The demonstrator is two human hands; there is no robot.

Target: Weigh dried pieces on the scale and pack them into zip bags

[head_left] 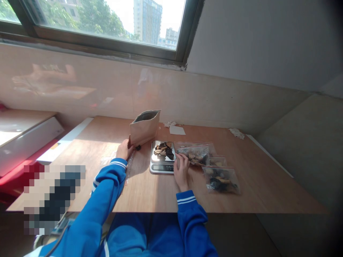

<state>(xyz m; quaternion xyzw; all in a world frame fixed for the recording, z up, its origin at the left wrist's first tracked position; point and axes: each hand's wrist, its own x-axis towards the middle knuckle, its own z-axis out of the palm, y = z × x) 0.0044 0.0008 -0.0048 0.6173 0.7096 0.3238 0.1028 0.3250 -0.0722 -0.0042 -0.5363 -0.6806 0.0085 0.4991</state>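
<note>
At frame centre, the left hand grips the bottom of an open paper pouch standing on the bench. The right hand lies loosely open beside the scale, touching a clear bag.

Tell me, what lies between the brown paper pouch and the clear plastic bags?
In the head view, a kitchen scale carrying dried pieces lies between them.

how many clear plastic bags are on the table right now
3, possibly more hidden: one bag beside the scale at the right hand, a small one behind, another nearest.
</note>
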